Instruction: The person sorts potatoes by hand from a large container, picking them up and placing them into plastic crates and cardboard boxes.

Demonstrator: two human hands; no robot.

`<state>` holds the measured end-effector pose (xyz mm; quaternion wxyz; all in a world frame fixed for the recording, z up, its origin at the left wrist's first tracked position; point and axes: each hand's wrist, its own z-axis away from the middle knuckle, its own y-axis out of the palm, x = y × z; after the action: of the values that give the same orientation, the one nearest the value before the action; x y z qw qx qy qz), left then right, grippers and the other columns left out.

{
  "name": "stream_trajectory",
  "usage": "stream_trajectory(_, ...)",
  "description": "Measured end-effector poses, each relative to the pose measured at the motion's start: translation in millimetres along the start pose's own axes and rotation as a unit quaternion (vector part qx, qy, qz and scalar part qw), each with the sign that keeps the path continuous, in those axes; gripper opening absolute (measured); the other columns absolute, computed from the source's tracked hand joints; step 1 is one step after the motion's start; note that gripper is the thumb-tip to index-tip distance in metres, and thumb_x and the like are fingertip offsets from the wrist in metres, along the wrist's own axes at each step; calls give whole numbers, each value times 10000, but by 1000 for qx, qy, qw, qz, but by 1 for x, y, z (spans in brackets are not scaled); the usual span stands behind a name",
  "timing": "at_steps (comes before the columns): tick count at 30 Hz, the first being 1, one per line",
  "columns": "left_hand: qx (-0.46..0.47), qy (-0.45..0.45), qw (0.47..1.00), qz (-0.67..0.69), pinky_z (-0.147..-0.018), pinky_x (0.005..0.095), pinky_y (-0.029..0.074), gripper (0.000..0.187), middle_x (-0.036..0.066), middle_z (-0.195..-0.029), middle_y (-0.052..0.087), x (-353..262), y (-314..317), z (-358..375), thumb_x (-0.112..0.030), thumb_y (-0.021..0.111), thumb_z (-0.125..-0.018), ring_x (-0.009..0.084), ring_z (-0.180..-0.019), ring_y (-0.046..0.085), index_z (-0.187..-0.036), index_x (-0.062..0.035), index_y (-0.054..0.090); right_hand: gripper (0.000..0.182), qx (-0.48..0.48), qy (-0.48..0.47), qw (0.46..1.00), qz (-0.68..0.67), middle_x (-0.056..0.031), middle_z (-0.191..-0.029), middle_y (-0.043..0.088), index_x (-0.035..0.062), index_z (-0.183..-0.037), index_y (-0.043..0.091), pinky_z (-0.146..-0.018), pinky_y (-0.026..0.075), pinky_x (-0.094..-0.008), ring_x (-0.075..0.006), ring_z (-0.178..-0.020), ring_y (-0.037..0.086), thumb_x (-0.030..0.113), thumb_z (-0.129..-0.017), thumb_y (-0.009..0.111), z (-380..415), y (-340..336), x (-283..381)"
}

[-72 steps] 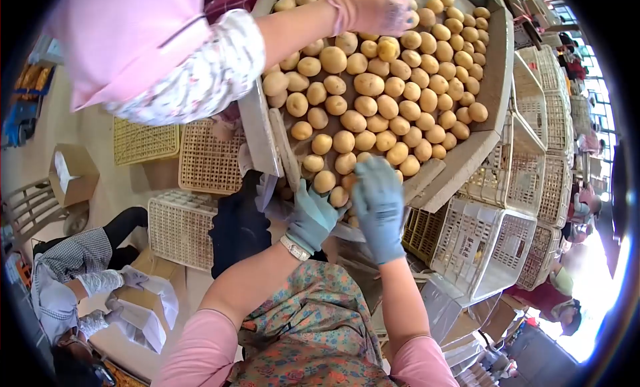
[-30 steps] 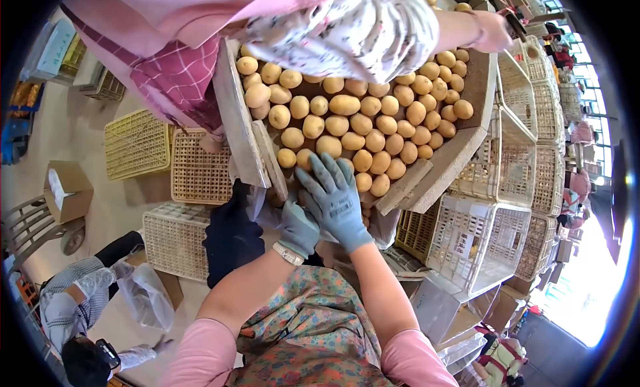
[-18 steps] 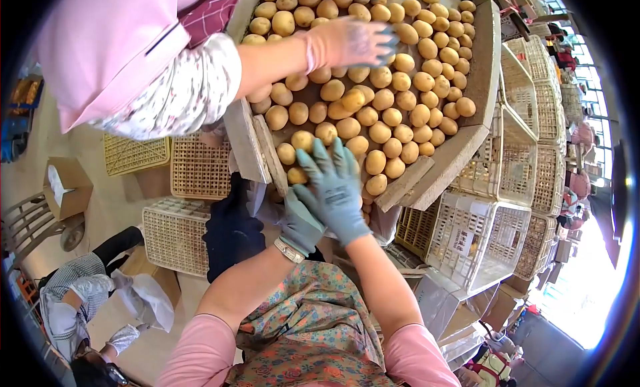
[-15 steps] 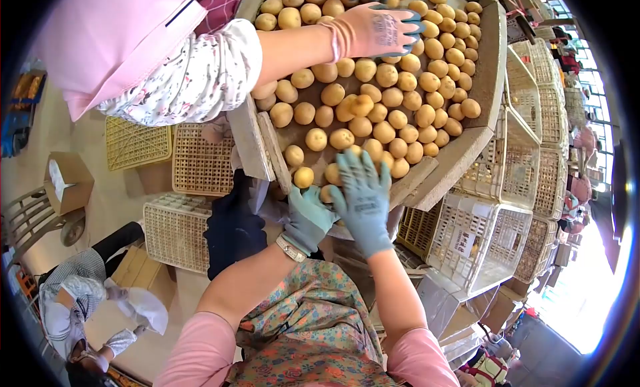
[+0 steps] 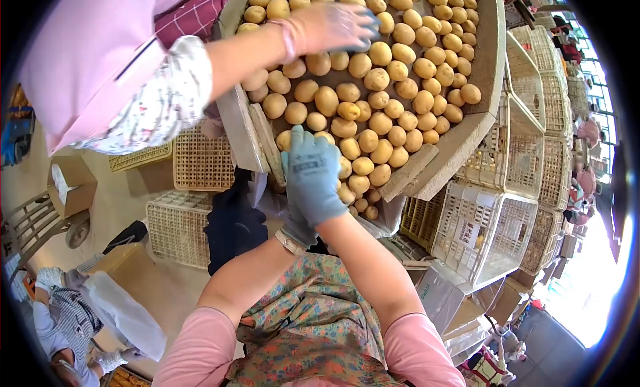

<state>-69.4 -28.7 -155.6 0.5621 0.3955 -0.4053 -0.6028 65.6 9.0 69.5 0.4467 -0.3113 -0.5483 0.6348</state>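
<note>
Many round yellow-brown potatoes (image 5: pixel 381 122) lie on a wooden sorting table (image 5: pixel 467 137) with raised board edges. My right hand (image 5: pixel 312 177), in a grey-blue glove, lies palm down at the table's near opening. Its fingers stretch forward over potatoes at the left of the opening. Crossed underneath is my left hand (image 5: pixel 298 228), also gloved, with its fingers hidden by the right hand. Beside my right hand, several potatoes (image 5: pixel 359 184) sit in the opening, some lower down near a pale bag-like sheet (image 5: pixel 393 217).
A co-worker's gloved hand (image 5: pixel 330 28), blurred, reaches over the potatoes from the left. White plastic crates (image 5: pixel 477 234) stand stacked at the right. More crates (image 5: pixel 177 230) and a cardboard box (image 5: pixel 72 187) are on the left floor. Another person (image 5: pixel 63 320) is at lower left.
My right hand has moved left, across the left hand. Potatoes have shifted in the near opening, uncovering lower ones. The co-worker's hand has moved left.
</note>
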Motion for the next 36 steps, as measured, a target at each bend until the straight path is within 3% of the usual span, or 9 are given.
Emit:
stream_trajectory(4,-27,25,971,-234,-1180,409,423,555,125,-1592,410,-3,11,-1,-409,366,-1145,227,-1442,455,-1611,-116,289,420,-58,-31,997,-48,-52,-990,640,74,-1192,596,-769,508,-435,-251,-929,651,319,-881,738,-3,-1,-16)
stream_trajectory(7,28,-63,969,239,-1177,461,422,665,139,-1568,446,-42,132,8,-519,392,-1106,249,-1433,479,-1638,-143,258,484,-81,-24,956,-281,-89,-1055,660,48,-1286,579,-799,546,-419,-251,-907,667,211,-870,764,18,-15,-38)
stream_trajectory(15,-132,-176,964,151,-1029,480,551,862,208,-1430,559,-53,161,13,-700,371,-966,346,-1235,632,-1507,-34,454,615,42,119,359,-925,-192,-1543,496,69,-1593,373,-1014,570,-438,-264,-1171,651,258,-1046,579,100,-17,-70)
stream_trajectory(18,85,-215,890,394,-961,595,540,1032,281,-1512,467,-45,122,13,-784,426,-915,474,-1282,577,-1576,2,329,658,81,124,136,-980,-236,-1562,460,85,-1608,351,-1079,528,-503,-300,-1146,666,267,-1030,610,106,-5,-79)
stream_trajectory(22,172,-270,878,355,-855,630,543,1146,351,-1519,417,-57,125,13,-874,387,-884,607,-1217,538,-1619,-12,216,589,119,115,106,-981,-242,-1417,575,85,-1573,404,-824,543,-372,-207,-881,626,434,-1105,485,107,-2,-78)
stream_trajectory(27,25,-212,966,144,-676,393,571,827,146,-1067,682,-57,155,20,-781,331,-963,302,-822,681,-1326,-76,565,560,165,101,9,-981,-204,-1391,599,78,-1508,493,-701,502,-286,-180,-771,563,462,-1101,475,111,-1,-78)
stream_trajectory(32,90,-78,986,117,-943,375,553,651,130,-1289,643,-32,126,19,-621,342,-1063,230,-1103,655,-1367,-76,528,663,93,113,288,-946,-187,-1495,542,67,-1556,435,-902,581,-334,-265,-1156,664,152,-955,701,117,-26,-71)
stream_trajectory(34,15,-45,961,-273,-1071,388,491,664,133,-1387,588,-33,127,23,-618,383,-1061,235,-1250,595,-1414,-68,497,857,25,51,667,-743,-171,-1539,518,70,-1630,333,-1106,503,-410,-270,-1390,551,36,-887,758,124,-41,-66)
stream_trajectory(36,-6,-6,854,-520,-1161,411,445,689,135,-1441,553,-36,134,26,-625,413,-1057,250,-1356,551,-1447,-60,476,956,33,74,645,-760,-180,-1568,486,69,-1659,270,-1192,426,-405,-266,-1471,471,-34,-846,762,124,-49,-60)
